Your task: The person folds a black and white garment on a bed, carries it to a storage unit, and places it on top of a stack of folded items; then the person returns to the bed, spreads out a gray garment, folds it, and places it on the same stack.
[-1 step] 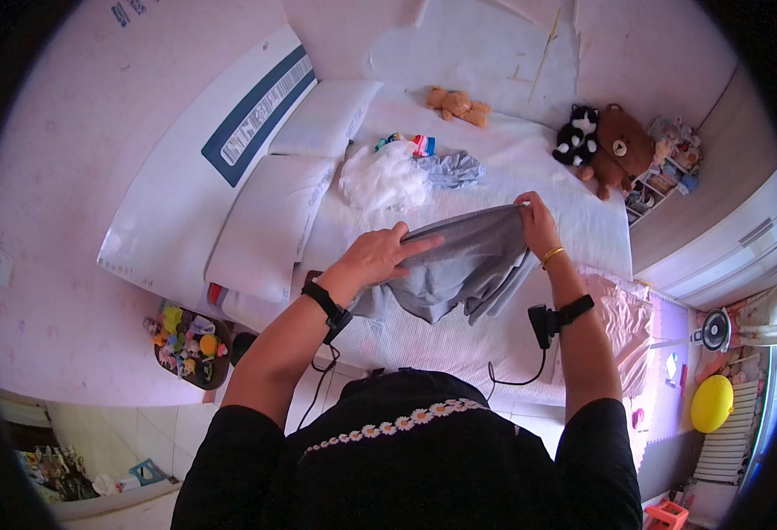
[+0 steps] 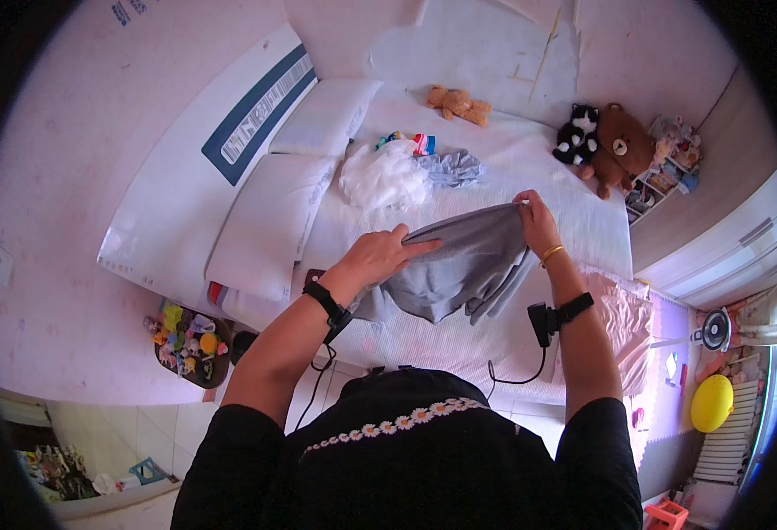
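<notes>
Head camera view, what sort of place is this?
Most likely a bedroom: there's a wide bed with pale pillows beside a white headboard, and a large brown teddy bear near the bed's far right corner.

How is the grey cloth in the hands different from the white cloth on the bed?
The grey cloth is plain grey, while the white cloth is white.
The grey cloth is held up between the left hand and right hand; the white cloth lies on the bed, untouched.
The grey cloth hangs partly spread, but the white cloth is bunched up.
Both look wrinkly.
</notes>
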`<state>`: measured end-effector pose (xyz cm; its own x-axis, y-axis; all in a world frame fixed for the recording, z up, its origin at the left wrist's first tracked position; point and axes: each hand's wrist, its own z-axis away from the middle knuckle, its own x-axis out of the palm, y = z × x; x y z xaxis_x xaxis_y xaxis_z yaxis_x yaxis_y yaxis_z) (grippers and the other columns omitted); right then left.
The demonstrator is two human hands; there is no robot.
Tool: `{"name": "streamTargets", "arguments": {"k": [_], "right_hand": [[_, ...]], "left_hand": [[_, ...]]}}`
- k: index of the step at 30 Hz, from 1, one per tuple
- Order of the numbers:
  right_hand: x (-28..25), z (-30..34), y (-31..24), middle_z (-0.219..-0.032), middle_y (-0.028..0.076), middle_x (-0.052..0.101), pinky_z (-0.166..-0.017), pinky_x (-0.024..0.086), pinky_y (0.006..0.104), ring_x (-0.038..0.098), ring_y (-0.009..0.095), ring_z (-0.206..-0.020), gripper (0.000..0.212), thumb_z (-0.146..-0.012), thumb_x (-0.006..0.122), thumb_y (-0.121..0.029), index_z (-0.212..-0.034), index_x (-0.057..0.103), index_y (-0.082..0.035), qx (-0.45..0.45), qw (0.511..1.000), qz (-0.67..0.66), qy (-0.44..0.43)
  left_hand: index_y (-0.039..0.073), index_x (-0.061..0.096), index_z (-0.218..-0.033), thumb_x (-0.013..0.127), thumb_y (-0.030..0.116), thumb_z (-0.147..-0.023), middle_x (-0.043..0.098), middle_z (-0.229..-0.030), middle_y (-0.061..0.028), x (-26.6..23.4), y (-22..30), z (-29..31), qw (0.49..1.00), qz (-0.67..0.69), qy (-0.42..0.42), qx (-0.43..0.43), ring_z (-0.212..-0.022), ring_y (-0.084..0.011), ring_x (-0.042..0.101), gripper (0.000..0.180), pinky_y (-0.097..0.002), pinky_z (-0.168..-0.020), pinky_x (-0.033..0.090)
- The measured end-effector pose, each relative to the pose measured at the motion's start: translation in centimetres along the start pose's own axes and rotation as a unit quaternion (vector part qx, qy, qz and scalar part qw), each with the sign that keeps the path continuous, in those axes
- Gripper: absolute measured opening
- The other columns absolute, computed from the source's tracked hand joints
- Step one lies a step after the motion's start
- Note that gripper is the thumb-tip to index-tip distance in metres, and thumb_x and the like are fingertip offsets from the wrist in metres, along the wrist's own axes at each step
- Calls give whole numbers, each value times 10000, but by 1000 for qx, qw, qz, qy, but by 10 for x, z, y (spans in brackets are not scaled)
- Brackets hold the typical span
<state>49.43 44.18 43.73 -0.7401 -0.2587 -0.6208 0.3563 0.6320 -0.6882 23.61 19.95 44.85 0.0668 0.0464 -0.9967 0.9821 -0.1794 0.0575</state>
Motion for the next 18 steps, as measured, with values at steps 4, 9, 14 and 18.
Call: {"name": "streamTargets", "arguments": {"k": [4,9,14,18], "right_hand": [[11,-4,-7,-933,179,681,-785,519,408,670,360,-867,137,-969,531,-88,-1091,592,-78,32,999,29,-12],[29,6,9,-939,151,682,-789,528,383,665,311,-850,141,-948,549,-88,-1065,619,-49,19,1000,-1,15],[70,44,6,-977,135,683,-792,530,381,663,288,-868,160,-941,630,-175,-1025,625,-39,32,998,-15,-49],[89,77,-9,-1046,144,701,-846,536,378,681,260,-961,365,-945,681,-340,-1118,621,-23,44,966,-100,-233]], "left_hand": [[218,670,-1199,590,202,-948,628,-930,-148,33,-13,-1,990,93,78,-67,-813,-332,665,264,-427,-710,550],[84,701,-1099,549,160,-977,710,-1049,-161,13,-8,-27,943,276,166,-87,-926,-347,679,209,-402,-807,535],[67,698,-1186,527,113,-1000,736,-1057,-109,-2,2,-38,887,413,165,-124,-958,-213,683,257,-308,-885,500],[55,674,-1255,517,92,-1002,711,-950,-70,-5,6,-47,867,443,188,-126,-853,-135,629,299,-274,-813,492]]}}
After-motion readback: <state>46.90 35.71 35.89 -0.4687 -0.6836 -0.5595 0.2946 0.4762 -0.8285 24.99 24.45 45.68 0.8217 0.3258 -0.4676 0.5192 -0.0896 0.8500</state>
